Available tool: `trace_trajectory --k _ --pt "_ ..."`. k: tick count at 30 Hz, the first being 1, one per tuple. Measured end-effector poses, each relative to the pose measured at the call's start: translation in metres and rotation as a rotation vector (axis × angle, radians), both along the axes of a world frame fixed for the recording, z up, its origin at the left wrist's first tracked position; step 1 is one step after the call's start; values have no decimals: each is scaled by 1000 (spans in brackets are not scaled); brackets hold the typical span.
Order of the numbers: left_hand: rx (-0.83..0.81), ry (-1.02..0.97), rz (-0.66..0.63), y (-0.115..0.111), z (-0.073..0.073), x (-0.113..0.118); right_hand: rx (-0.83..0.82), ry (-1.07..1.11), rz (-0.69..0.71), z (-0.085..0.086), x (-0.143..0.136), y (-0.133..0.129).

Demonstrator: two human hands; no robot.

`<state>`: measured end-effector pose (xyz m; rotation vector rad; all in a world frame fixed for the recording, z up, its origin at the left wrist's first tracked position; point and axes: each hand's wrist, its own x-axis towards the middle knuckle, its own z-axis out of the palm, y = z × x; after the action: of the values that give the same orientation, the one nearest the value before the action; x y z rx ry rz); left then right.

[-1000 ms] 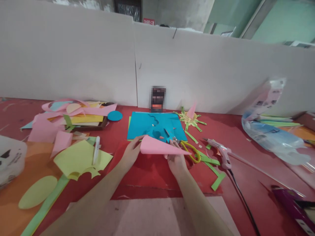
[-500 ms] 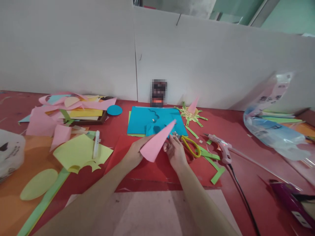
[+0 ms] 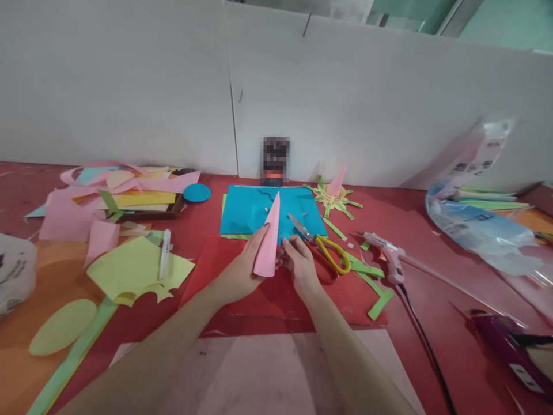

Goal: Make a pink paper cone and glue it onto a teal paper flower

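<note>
The left hand (image 3: 244, 271) has its fingers closed round a pink paper cone (image 3: 269, 245), tip pointing far, over the red sheet (image 3: 250, 302) mid-table. The right hand (image 3: 301, 267) is half curled just beside it; I can't tell whether it grips anything. Scissors (image 3: 319, 239) lie to its far right.

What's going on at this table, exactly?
A person is handling a pink paper cone. The left hand holds it, wide end toward the person and tip pointing away; the right hand is close beside it, though whether it touches is unclear. Scissors lie partly over a blue sheet. Farther right are a glue gun and a second pink cone on a yellow-and-green paper piece.
</note>
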<state>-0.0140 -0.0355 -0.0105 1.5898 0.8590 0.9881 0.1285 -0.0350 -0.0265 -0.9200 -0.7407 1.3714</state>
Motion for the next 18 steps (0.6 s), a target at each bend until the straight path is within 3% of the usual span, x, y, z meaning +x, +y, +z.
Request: trace_trajectory --k 2,6,13,18 --pt "105 153 -58 -2 1 -1 0 15 -7 1 0 0" --pt "118 274 -115 -2 3 -6 23 2 -19 1 0 0" --pt "60 156 -137 0 2 -9 40 -69 -18 0 0 -1" --pt "22 135 -10 5 -1 -4 58 -63 -29 1 0 -1"
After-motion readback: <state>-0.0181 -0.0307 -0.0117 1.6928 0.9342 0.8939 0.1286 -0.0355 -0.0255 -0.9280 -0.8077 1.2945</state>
